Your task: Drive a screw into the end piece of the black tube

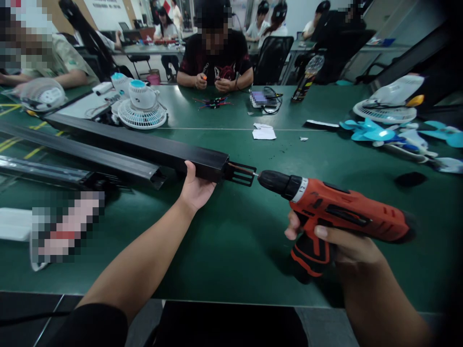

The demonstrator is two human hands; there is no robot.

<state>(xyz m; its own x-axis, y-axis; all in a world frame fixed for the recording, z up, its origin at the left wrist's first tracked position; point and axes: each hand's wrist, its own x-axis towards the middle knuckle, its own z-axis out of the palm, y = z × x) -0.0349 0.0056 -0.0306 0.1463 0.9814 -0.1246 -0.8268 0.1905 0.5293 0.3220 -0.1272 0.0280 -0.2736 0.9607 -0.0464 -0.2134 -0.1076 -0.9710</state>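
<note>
My left hand [197, 190] grips the near end of a long black rectangular tube [155, 144], thumb on its side and fingers underneath. A slotted black bracket [240, 174] sticks out of that end. In my right hand [347, 243] is an orange and black cordless drill [347, 207], held by its handle and pointing left. The bit's tip is at the bracket's outer end; I cannot tell whether it touches. Beside the tube lies another black metal profile [123, 161], with a dark rail [47, 171] nearer to me.
The green table [224, 255] carries fan parts [142, 108] at back left and blue fan blades [372, 132] at right. A bottle [307, 79], a torn paper [264, 131] and a small wired frame [213, 102] lie farther back. A person [217, 62] sits opposite.
</note>
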